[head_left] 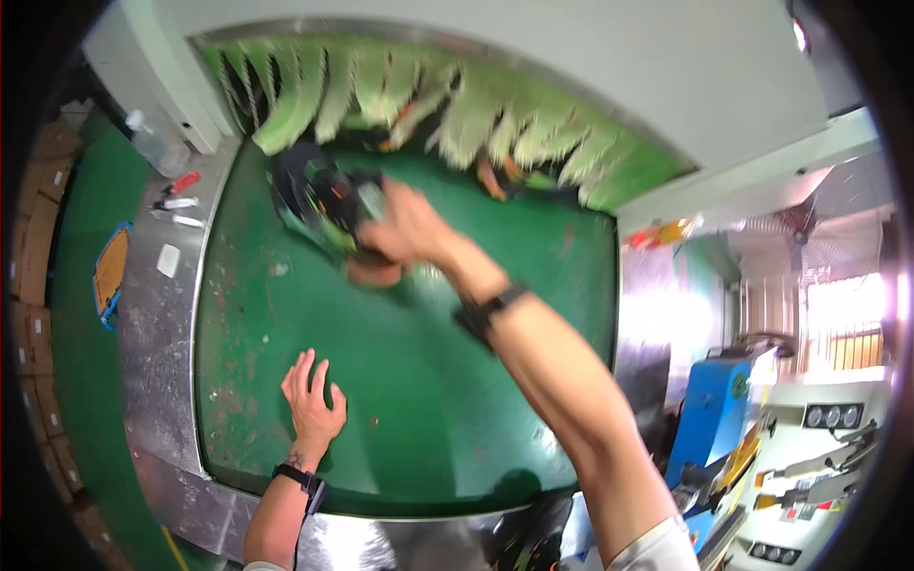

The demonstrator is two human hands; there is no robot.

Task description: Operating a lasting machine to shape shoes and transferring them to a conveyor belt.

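My left hand (309, 400): flat on the green worktop (428, 419), fingers spread, grip open and holding nothing — it is close to me.

My right hand (405, 228): stretched far out, grip closed on a dark bundle (319, 195) with orange and green bits in it. The picture is blurry there, so I cannot tell just what the bundle is.

Where the bundle is: at the far side of the worktop, left of the middle, right under the hanging green strips (476, 119).

What could go wrong: my arm is reaching a long way, so I think my hold may be weak and the bundle could slip. It could also catch on the strips, since they hang so close above it. A brown round thing (373, 273) lies just under my hand — I might knock it.

Worktop: green mat, scuffed and spotted with pale marks, with a shiny metal rim (157, 343) around it.

On the rim, far left: a red-tipped pen (181, 183), a few small pale things and a clear bottle (157, 143).

The room: a green floor (81, 314) and brown boxes (33, 257) on the left, a blue machine (709, 419) and a fan (809, 228) on the right, bright light from a window (847, 319) beyond.
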